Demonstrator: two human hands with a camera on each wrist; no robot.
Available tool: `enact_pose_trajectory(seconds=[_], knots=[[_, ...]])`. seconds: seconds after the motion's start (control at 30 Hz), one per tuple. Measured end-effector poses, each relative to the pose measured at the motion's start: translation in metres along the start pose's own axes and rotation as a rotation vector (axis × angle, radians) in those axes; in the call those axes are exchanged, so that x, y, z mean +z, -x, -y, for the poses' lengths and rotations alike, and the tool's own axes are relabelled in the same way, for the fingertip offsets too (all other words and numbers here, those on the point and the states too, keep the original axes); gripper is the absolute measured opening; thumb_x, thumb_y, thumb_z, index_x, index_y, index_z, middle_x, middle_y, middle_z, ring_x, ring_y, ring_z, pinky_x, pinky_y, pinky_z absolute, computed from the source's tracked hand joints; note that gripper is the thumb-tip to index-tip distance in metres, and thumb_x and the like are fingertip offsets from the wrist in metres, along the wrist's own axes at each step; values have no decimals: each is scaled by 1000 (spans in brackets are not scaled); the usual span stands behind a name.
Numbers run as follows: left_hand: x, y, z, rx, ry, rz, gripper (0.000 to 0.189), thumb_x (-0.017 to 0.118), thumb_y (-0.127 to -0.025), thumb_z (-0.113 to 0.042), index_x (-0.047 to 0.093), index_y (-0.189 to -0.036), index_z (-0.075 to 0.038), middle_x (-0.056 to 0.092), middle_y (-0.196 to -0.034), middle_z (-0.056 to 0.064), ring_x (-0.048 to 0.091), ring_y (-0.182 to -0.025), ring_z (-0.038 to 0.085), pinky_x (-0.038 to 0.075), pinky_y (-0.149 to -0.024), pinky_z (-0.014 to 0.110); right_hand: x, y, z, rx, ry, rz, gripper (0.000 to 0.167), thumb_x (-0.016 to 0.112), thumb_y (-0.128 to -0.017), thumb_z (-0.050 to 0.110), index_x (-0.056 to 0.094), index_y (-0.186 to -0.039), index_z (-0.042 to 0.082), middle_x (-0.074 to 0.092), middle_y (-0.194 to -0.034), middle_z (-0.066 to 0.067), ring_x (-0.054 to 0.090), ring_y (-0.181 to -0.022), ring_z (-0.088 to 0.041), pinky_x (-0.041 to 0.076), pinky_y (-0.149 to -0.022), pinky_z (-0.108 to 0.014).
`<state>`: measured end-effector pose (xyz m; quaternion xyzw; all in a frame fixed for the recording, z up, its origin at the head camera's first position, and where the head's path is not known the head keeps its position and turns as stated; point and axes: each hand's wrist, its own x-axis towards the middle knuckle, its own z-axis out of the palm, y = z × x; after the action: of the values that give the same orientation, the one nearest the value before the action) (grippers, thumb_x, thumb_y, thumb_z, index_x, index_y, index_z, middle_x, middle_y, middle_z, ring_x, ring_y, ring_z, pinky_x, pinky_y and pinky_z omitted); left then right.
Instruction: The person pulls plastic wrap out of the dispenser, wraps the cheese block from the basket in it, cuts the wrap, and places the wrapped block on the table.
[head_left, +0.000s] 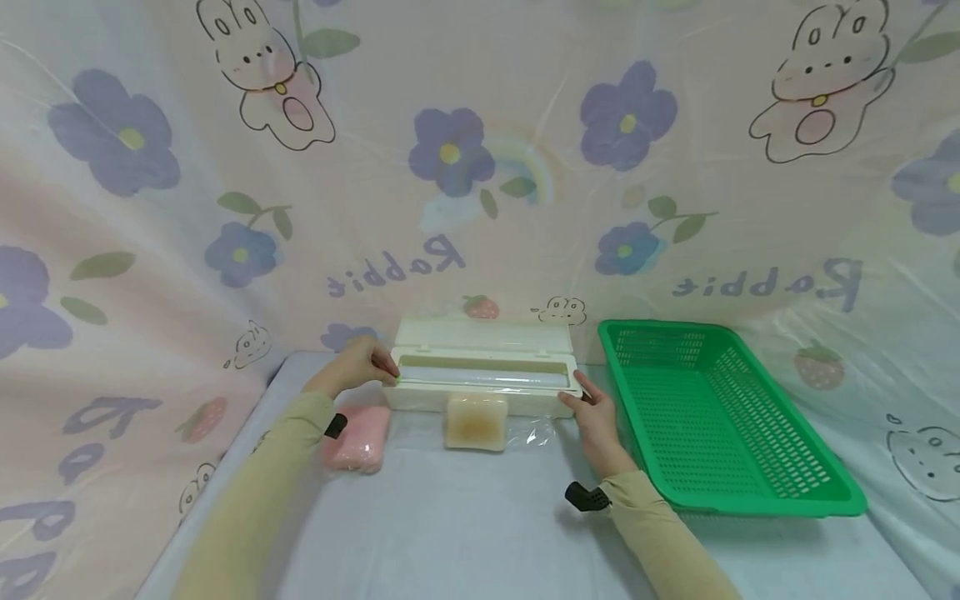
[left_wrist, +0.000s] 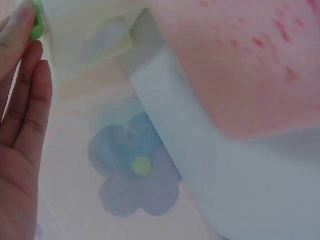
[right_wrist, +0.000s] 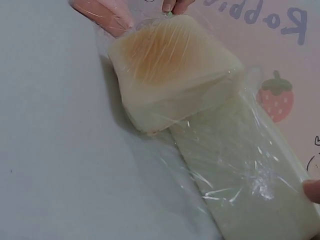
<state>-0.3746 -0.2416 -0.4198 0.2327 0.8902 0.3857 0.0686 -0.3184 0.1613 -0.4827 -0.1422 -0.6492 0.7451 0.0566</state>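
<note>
A white cling film dispenser [head_left: 420, 400] stands near the wall with its lid [head_left: 483, 336] raised and a roll of film [head_left: 483, 377] inside. At its left end, my left hand [head_left: 354, 368] pinches a small green slide cutter [left_wrist: 37, 22]. My right hand [head_left: 600, 423] grips the dispenser's right end, thumb on the front. Clear film [right_wrist: 265, 185] hangs down the front and covers a toast-shaped block [head_left: 476, 423] with a browned top. To its left lies a pink, toast-shaped block [head_left: 356, 439], speckled red in the left wrist view.
A green plastic basket [head_left: 652, 442] stands on the right side of the table, close to my right forearm. Behind the table [head_left: 457, 525] hangs a patterned cloth [head_left: 525, 217] with flowers and rabbits. The table has a white cover.
</note>
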Motion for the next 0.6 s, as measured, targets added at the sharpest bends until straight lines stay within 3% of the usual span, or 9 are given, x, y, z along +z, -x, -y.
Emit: enact_pose_trajectory(seconds=[0.2,0.33,0.43,0.6], knots=[[-3,6,6,27,37,-27,11,79,-75,1,72,-84,-1,70,-77,6,67,-71,20,57,-68,31,2,1,-3,5,-2,5,60,64,-87,-7,42,-142,3,35,-147,-19,39,-131,-26,36,-106,-36],[-3,11,7,19,63,-65,15,79,-74,2,71,-86,2,69,-77,8,67,-71,22,57,-68,32,4,1,-5,21,-19,29,61,64,-87,-6,42,-143,4,35,-147,-19,39,-130,-25,40,-102,-29],[1,13,9,23,59,-127,18,81,-74,-2,71,-88,3,70,-78,7,68,-72,20,57,-68,30,4,2,-4,10,-32,25,61,64,-87,-6,41,-143,4,39,-143,-21,42,-127,-26,46,-91,-20],[18,16,8,11,-1,-328,25,85,-71,-9,70,-87,3,68,-76,6,66,-70,19,56,-66,30,2,4,0,-41,36,-62,59,66,-86,-2,41,-140,0,42,-131,-21,44,-112,-25,44,-76,-15]])
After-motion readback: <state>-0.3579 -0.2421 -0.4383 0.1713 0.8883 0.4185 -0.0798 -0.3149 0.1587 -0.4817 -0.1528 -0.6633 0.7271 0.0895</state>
